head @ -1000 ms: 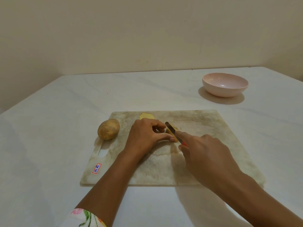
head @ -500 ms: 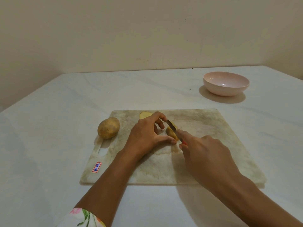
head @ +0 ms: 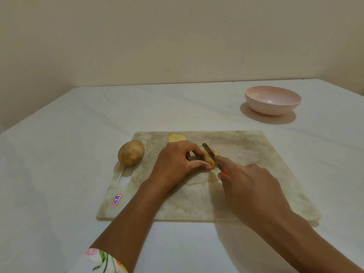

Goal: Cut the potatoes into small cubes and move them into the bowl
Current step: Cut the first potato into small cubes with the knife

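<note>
Since the earlier frame the left hand (head: 175, 162) has curled its forefinger back down. A whole potato (head: 131, 152) sits at the left edge of the cutting board (head: 256, 154), by the handle slot. A cut half (head: 177, 137) lies at the far edge, just behind the left hand, which pinches a potato piece (head: 209, 159) mid-board. The knife (head: 208, 149) blade rests on that piece, its red handle gripped by the right hand (head: 250, 186). Far right, the pink bowl (head: 272, 100) stands well apart.
</note>
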